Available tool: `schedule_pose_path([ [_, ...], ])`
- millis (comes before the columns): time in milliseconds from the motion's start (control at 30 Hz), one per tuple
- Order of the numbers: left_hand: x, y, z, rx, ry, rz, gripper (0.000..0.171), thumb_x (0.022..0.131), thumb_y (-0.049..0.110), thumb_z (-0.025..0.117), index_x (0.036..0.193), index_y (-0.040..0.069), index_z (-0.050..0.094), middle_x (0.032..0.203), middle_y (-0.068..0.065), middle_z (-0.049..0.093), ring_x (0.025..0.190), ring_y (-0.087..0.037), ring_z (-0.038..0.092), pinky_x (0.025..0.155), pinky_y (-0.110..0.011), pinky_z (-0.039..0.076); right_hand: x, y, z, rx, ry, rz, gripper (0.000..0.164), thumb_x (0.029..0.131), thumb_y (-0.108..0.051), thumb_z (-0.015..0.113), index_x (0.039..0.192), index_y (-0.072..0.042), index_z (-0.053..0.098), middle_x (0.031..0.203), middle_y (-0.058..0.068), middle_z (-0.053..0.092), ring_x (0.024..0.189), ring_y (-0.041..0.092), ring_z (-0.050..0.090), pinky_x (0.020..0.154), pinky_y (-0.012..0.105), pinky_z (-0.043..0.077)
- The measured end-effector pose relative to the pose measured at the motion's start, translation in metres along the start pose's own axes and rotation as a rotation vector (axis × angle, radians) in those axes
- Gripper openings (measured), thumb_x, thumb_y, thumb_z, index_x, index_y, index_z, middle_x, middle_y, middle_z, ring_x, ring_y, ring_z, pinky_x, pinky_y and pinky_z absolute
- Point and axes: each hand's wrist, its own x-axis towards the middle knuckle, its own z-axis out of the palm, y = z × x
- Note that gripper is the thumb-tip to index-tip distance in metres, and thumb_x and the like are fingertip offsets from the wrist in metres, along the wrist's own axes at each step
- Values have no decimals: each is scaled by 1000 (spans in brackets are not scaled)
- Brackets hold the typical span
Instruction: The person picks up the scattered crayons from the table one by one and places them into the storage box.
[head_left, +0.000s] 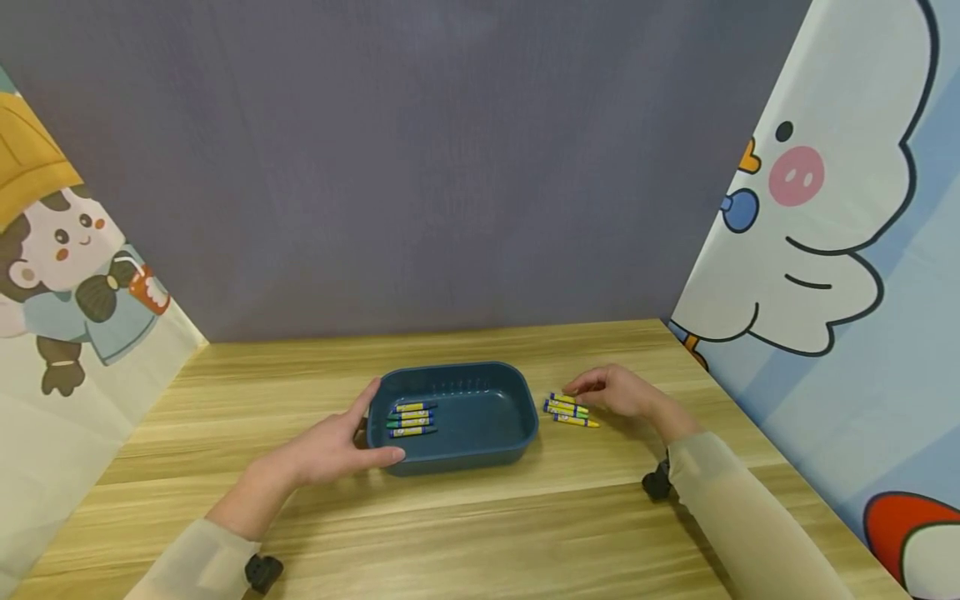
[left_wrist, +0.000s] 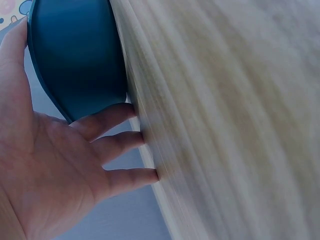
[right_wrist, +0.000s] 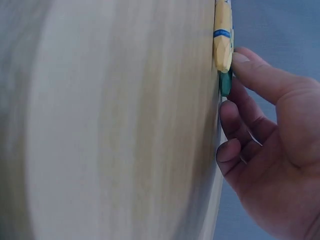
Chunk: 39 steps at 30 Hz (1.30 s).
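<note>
A dark blue plastic tray (head_left: 480,457) stands on the table. My left hand (head_left: 330,450) spans its left end, thumb over the near rim and fingers stretched along the far left corner. The left wrist view shows those fingers (left_wrist: 122,145) spread and fairly straight, low by the tabletop. Inside the tray, several dark crayons (head_left: 412,421) with yellow labels lie side by side. To its right is a small group of yellow and green crayons (head_left: 576,420). My right hand (head_left: 618,392) pinches the farthest crayon (head_left: 562,398) of this group with thumb and forefinger.
The wood-grain table (head_left: 465,533) ends at a grey back panel (head_left: 450,167). Cartoon-printed panels flank it: a child figure (head_left: 75,250) on the left and a white bird (head_left: 825,183) on the right. Black wrist devices (head_left: 657,482) sit at both sleeves.
</note>
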Motion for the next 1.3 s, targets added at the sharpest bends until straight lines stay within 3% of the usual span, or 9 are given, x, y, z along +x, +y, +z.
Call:
schedule_pose_path([
  [567, -2, 1, -1, -20, -9, -11, 129, 95, 69, 76, 178, 23, -10, 145, -23, 70, 132, -34, 71, 108, -56, 56, -1, 7, -5, -19, 9, 21, 27, 106, -17, 74, 131, -10, 81, 134, 14, 77, 127, 35, 71, 107, 54, 57],
  [800, -2, 1, 0, -29, -3, -3, 130, 94, 69, 77, 178, 23, -11, 146, -21, 70, 134, -33, 70, 110, -56, 54, 0, 3, -8, -55, 57, 38, 27, 106, -18, 73, 131, -13, 82, 121, 10, 77, 97, 18, 65, 84, 37, 54],
  [1033, -1, 2, 0, -16, 0, 1, 129, 95, 68, 77, 178, 22, -10, 144, -21, 71, 131, -33, 71, 108, -56, 56, 3, -21, -12, -71, 99, 26, 29, 109, -26, 70, 135, -20, 80, 114, 4, 76, 88, 16, 59, 76, 34, 48],
  [1300, -1, 2, 0, -9, 4, 2, 129, 95, 68, 77, 178, 21, -10, 145, -20, 71, 130, -31, 72, 105, -53, 56, 17, -76, -10, -59, 103, -81, 29, 107, -24, 73, 134, -17, 80, 106, 1, 76, 81, 16, 58, 69, 31, 48],
])
